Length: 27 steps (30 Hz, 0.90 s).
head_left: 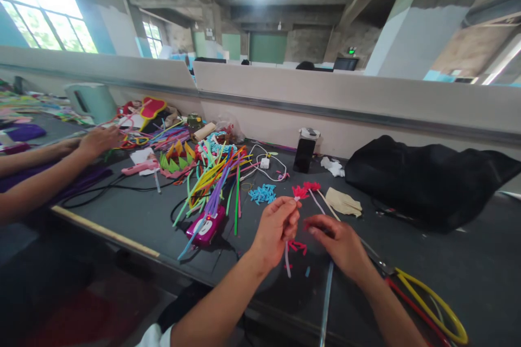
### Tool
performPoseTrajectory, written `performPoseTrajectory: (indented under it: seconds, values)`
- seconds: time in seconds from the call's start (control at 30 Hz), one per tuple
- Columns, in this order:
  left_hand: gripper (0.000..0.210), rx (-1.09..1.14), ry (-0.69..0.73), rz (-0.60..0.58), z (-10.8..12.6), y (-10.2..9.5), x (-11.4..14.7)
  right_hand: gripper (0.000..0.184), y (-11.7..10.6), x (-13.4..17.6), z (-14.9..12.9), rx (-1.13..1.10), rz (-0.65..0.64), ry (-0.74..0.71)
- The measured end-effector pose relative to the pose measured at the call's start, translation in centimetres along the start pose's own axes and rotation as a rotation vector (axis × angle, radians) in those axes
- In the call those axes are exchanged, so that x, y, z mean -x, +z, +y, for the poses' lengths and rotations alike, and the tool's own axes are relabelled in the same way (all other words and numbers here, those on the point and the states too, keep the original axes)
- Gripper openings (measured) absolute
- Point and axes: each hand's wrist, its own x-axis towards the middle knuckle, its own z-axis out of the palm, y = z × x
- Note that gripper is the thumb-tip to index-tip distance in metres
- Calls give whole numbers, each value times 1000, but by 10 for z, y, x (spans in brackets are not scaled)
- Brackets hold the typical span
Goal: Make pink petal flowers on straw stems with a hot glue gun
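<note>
My left hand (279,230) is closed around the pale stem (287,260) of a pipe-cleaner flower (300,193) with pinkish-red petals. Close beside it, my right hand (340,244) pinches thumb and fingers together. A bit of red shows at those fingertips, seemingly a short piece of pipe cleaner (306,225). Beneath my hands lie cut red pieces (298,247) on the dark table. Another red flower (312,186) with a pale stem rests just beyond. A heap of short blue pieces (262,193) sits to the left of it.
Scissors (427,303) with yellow and red handles lie by my right forearm. A magenta glue-gun-like box (206,226) sits under colourful pipe cleaners (220,179). Behind are a phone (304,154) and a black bag (423,179). Another person's hand (100,141) works at left.
</note>
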Motion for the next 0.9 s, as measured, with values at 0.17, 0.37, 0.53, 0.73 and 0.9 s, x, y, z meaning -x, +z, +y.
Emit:
performPoseTrajectory:
  seconds: [0.17, 0.37, 0.53, 0.73, 0.9]
  values:
    - [19, -15, -5, 5, -2, 3, 1, 22, -19, 3, -16, -74, 187, -44]
    - [19, -15, -16, 26, -6, 7, 1, 19, -32, 5, -38, 3, 258, -185]
    - [19, -33, 11, 46, -10, 10, 2, 16, -26, 2, -41, -60, 302, -124]
    - [19, -61, 37, 60, -11, 10, 2, 19, -24, 0, -45, 28, 416, -164]
    - [19, -77, 34, 62, -11, 10, 2, 19, -23, 2, -51, 117, 472, -237]
